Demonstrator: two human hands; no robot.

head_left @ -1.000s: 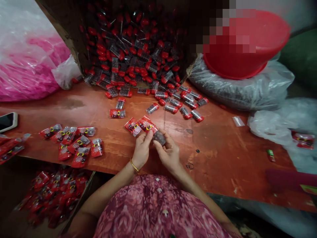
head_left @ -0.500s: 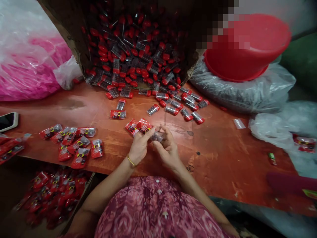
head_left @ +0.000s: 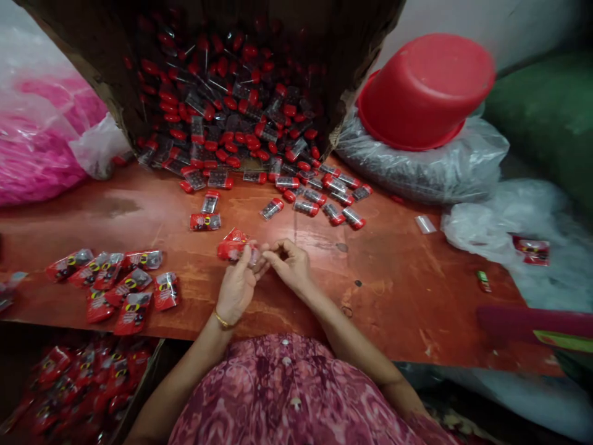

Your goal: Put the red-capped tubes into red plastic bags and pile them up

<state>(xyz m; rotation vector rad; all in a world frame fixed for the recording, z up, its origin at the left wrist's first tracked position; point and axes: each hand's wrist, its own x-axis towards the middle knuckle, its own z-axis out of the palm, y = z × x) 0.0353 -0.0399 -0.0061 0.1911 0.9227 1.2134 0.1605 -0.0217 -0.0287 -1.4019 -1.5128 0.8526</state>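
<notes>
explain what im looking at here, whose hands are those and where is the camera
There is no machine here. A person wears a camera on the head, so the one picture looks down at their own two hands. The left hand and right hand meet over a reddish table and pinch a red packet between them. Behind them, small red-capped cases spill from a tipped box. To the left lie more red packets.
</notes>
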